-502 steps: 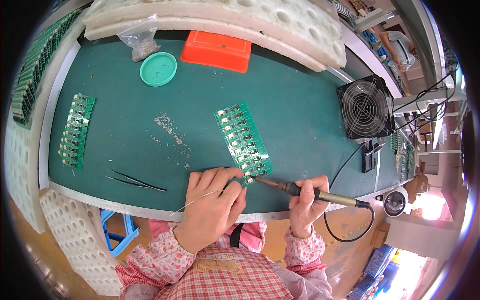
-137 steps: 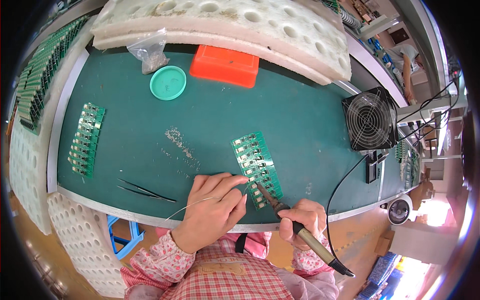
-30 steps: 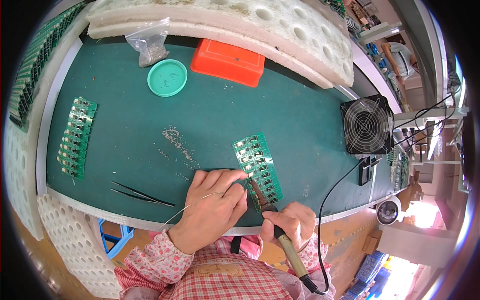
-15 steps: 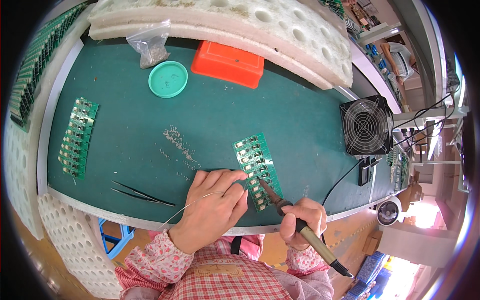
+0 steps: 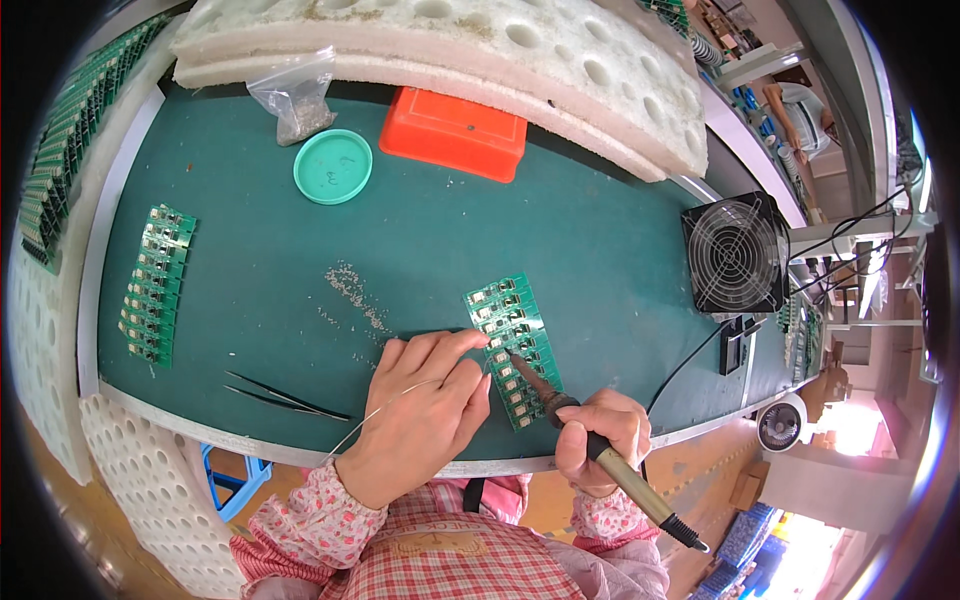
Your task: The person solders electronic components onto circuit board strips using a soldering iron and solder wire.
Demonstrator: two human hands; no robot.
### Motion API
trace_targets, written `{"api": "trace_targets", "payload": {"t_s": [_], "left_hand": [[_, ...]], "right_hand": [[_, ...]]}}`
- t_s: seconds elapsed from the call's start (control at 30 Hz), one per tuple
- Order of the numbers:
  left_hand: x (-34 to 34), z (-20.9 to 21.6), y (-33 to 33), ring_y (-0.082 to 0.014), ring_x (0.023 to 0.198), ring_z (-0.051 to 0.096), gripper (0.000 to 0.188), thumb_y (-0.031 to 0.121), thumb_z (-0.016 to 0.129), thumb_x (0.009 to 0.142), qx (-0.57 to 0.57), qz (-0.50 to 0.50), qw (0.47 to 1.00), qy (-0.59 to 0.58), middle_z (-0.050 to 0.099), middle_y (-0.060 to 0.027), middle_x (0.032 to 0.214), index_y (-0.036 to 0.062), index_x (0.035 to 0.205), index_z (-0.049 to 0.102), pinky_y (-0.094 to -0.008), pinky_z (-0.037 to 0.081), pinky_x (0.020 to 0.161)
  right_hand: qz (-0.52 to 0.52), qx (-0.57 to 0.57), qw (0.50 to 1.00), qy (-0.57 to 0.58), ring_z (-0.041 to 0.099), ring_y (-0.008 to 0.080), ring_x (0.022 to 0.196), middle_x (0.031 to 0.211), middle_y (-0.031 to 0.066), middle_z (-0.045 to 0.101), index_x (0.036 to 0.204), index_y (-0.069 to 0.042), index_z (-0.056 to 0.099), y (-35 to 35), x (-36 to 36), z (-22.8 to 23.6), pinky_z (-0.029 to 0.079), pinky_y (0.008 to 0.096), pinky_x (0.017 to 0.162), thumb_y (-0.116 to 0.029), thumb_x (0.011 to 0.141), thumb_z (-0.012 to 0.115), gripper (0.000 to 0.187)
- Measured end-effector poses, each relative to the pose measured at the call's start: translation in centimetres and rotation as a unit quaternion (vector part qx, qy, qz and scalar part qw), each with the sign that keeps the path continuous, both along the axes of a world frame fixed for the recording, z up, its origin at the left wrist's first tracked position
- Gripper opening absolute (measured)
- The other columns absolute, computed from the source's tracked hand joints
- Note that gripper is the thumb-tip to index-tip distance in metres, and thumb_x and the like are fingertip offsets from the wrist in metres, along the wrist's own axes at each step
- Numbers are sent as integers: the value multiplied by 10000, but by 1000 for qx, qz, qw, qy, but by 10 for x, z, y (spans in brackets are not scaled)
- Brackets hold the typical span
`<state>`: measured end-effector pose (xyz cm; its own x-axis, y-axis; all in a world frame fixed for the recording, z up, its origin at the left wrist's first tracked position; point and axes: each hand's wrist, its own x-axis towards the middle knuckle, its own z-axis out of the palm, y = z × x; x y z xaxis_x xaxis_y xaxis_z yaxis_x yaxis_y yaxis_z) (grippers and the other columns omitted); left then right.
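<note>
A green circuit board panel point(image 5: 524, 327) with rows of small parts lies on the mat in front of me. My right hand point(image 5: 604, 432) is closed round a soldering iron point(image 5: 628, 478), whose tip touches or nearly touches the panel around its middle. Thin solder wire point(image 5: 375, 412) runs across the back of my left hand point(image 5: 420, 405), which pinches it at the panel's left edge; the index fingertip rests on the board. Black tweezers point(image 5: 285, 398) lie to the left of that hand. Tiny pale parts point(image 5: 355, 295) are scattered on the mat beyond it.
Another panel point(image 5: 158, 285) lies at the left. At the back are a bag of small parts point(image 5: 298, 105), a turquoise lid point(image 5: 333, 166), a red bin point(image 5: 455, 132) and white foam slabs point(image 5: 450, 50). A black fan point(image 5: 735, 252) and iron stand point(image 5: 737, 345) are at the right.
The iron's tip has moved slightly up and left along the panel. My left index fingertip has shifted a little up and left too. Both hands keep their hold.
</note>
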<state>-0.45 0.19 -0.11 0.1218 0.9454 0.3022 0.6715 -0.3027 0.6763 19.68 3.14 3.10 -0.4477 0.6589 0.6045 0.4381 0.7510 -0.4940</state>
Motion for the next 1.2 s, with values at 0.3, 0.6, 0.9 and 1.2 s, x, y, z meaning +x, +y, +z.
{"api": "trace_targets", "payload": {"t_s": [0.3, 0.6, 0.9, 1.2], "left_hand": [[0, -1, 0, -239, 1023, 598, 119, 107, 693, 841, -3, -1, 1000, -1, 642, -69, 1177, 38, 838, 597, -389, 432, 827], [2, -3, 1, -251, 961, 608, 162, 77, 720, 795, 8, 21, 1000, -19, 660, -49, 1155, 41, 747, 569, -391, 434, 781], [2, -1, 1, -259, 958, 612, 172, 61, 714, 789, 9, 20, 999, -30, 665, -54, 1158, 39, 734, 552, -394, 439, 785], [2, -1, 1, -254, 953, 614, 188, 55, 714, 797, 9, 19, 999, -28, 667, -55, 1152, 42, 720, 542, -388, 437, 779]], "right_hand": [[-30, -26, 998, -57, 567, 192, 498, 602, 18, 578, 905, -72, 603, -5, -7, 0, 455, 326, 552, -193, 907, 696, 152], [30, 40, 997, -59, 484, 163, 408, 559, -7, 520, 895, -37, 648, 2, -16, 0, 377, 296, 386, -39, 743, 749, 182], [42, 59, 993, -98, 449, 146, 403, 538, -26, 458, 897, -40, 648, -2, -18, 2, 351, 285, 382, -48, 759, 727, 160], [-80, -66, 994, 18, 525, 178, 423, 592, 45, 595, 918, -37, 587, -7, 2, -5, 416, 307, 432, -115, 894, 699, 139]]}}
